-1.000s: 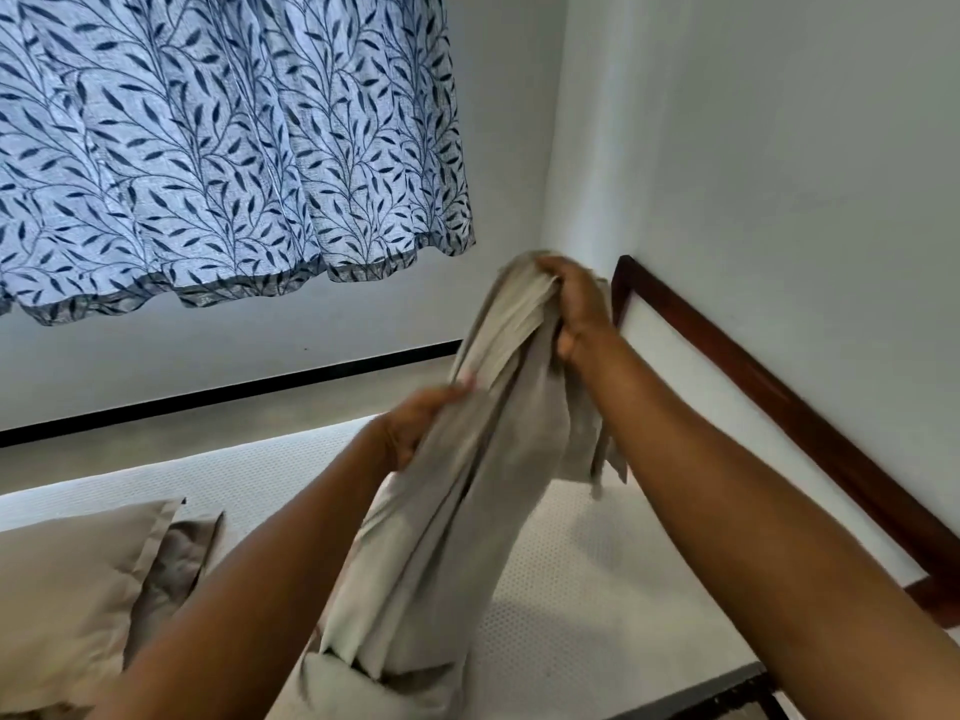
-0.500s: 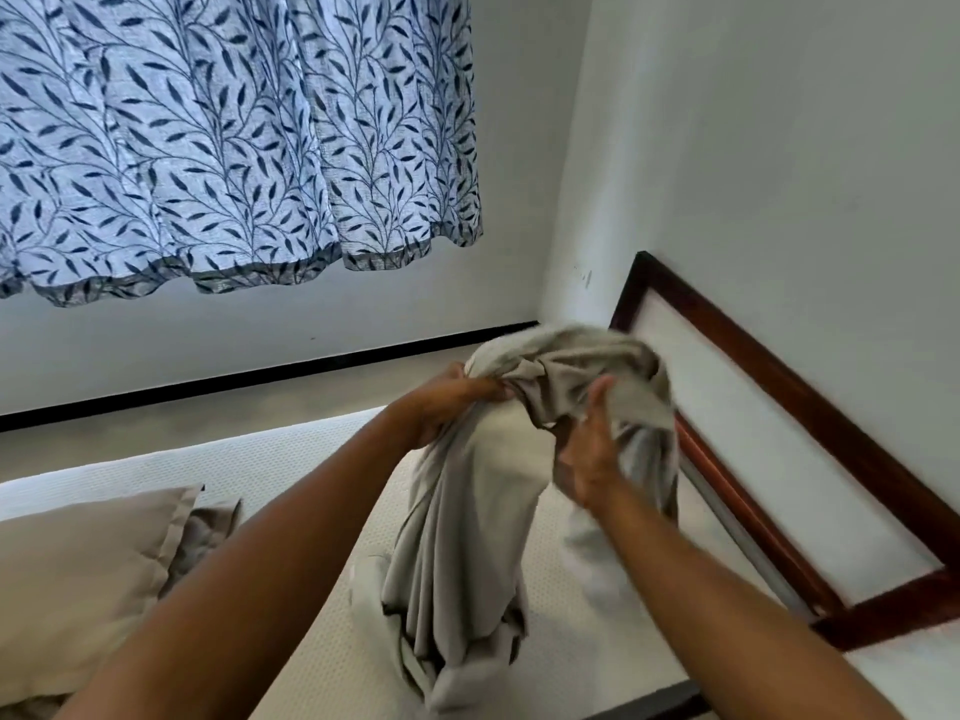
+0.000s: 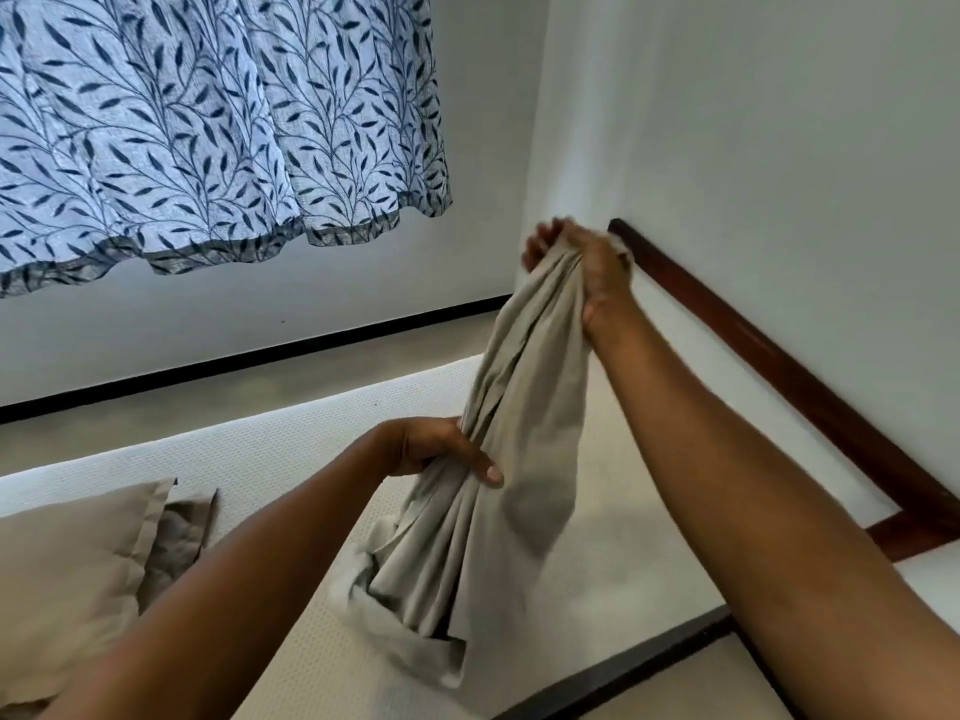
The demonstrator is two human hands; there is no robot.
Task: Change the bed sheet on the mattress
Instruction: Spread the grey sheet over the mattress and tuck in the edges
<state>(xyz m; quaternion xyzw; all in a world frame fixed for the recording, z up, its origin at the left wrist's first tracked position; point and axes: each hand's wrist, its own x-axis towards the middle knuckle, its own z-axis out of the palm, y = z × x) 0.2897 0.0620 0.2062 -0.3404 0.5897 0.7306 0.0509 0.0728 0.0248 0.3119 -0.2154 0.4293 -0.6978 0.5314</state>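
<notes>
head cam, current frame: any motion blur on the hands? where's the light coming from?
Head view: right hand is smeared at the fingertips, while left hand is sharp on the sheet. Head view: curtain glows backlit, so daylight likely comes from behind it; soft shadow patch low on the sheet, no glare.

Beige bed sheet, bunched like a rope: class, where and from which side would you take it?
Probably the loose bottom folds of the beige bed sheet, spilling onto the white mattress, from the left. Higher up, the right hand and left hand squeeze it tight; only those folds hang open for a grip.
</notes>
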